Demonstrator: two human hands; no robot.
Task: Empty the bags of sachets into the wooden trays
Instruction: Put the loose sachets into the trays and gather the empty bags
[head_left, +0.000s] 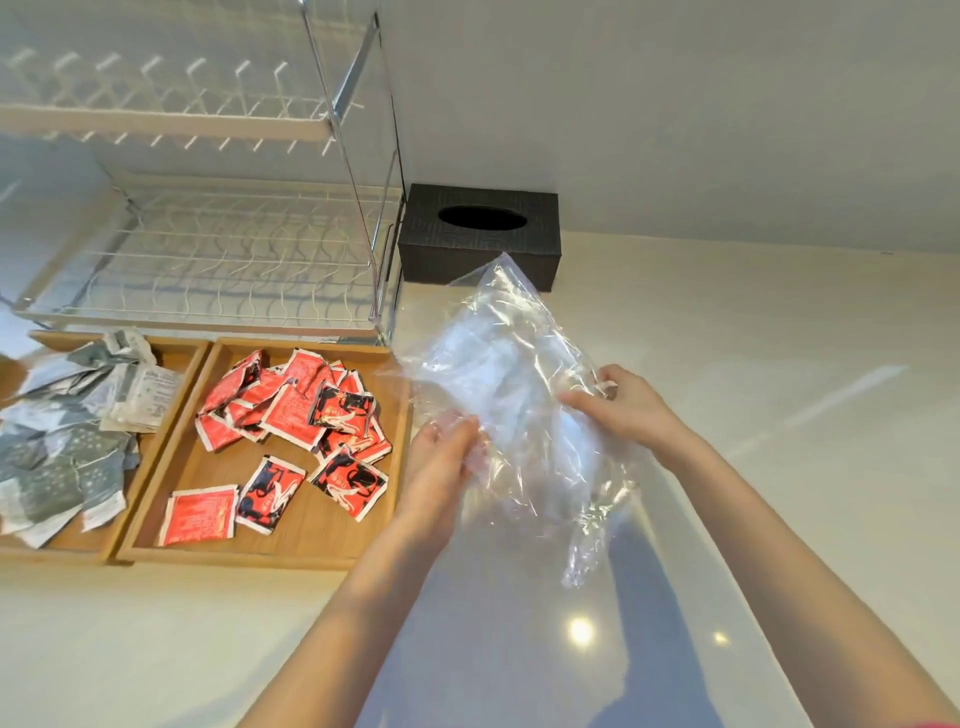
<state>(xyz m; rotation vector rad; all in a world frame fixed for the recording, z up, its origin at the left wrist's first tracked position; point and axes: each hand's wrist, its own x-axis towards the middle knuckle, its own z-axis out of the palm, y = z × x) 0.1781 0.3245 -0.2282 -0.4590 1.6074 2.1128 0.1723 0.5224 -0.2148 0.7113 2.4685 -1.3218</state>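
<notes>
Both wooden trays (306, 540) at 9 o'clock filled w/ sachets (291, 415); clear bag (519, 395) looks empty, pinched by left hand (441, 457) + right hand (618, 400); task approx. done.

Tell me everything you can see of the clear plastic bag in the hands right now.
The clear plastic bag is thin, glossy, crinkled film, see-through, with no sachets visible inside. It is held up above the white counter, just right of the wooden tray of red sachets, tilted so one corner points up toward the black tissue box and a loose end hangs down. The left hand grips its lower left edge; the right hand pinches its right edge.
</notes>
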